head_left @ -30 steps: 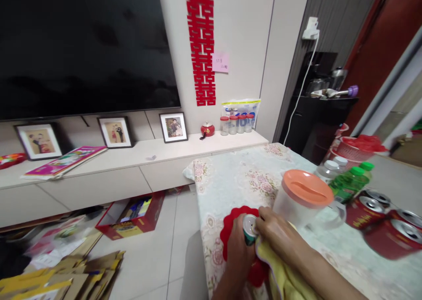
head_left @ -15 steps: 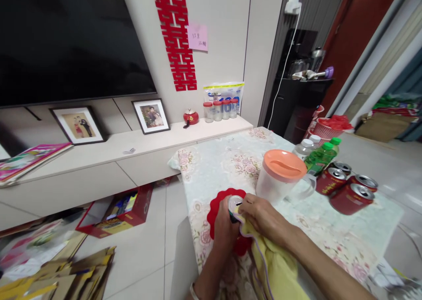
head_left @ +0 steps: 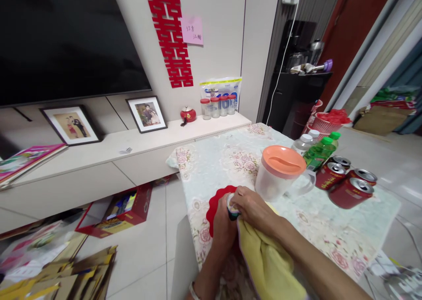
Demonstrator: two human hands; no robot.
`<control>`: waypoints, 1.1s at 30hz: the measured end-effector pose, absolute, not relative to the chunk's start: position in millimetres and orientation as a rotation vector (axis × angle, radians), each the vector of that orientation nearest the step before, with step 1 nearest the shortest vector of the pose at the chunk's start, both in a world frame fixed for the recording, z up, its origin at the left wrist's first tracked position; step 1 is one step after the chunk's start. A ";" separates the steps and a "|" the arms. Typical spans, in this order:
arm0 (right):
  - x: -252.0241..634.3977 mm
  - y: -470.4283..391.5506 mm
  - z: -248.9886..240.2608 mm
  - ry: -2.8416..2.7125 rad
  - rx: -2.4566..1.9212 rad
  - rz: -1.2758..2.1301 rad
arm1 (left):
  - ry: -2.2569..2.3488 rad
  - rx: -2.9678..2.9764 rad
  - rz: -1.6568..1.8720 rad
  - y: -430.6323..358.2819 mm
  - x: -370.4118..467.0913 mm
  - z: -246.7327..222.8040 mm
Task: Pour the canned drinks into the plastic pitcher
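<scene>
Two hands meet at counter edge: left hand (head_left: 224, 224) wrapped round a small can (head_left: 231, 205), right hand (head_left: 252, 210) closed over its top, gripping a yellow cloth (head_left: 267, 260). Can sits above a red mat (head_left: 214, 205). Orange-lidded pitcher (head_left: 278, 175) just beyond; red cans (head_left: 346, 186) farther right on the floral counter (head_left: 217, 164).

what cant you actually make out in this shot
- Small can, head view: mostly covered by the left hand and right hand; label unreadable.
- Red mat, head view: near part hidden by the hands and yellow cloth.
- Pink note on the wall: writing too small to read.
- Pitcher: contents unclear through its cloudy wall.
- Bottom-right corner: blurred clutter.
</scene>
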State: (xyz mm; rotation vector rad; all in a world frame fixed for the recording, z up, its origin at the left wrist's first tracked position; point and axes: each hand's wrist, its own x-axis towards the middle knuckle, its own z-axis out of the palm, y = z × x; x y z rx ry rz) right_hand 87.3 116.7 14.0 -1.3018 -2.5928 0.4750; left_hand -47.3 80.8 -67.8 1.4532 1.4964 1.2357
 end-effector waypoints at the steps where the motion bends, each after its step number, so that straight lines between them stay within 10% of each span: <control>1: 91.5 116.9 16.7 -2.633 -1.262 0.479 | 1.488 1.453 1.236 80.8 -47.1 -67.8; 33: 60.3 118.9 -2.0 -2.347 -1.727 0.098 | 1.537 1.395 1.256 78.5 -43.2 -69.2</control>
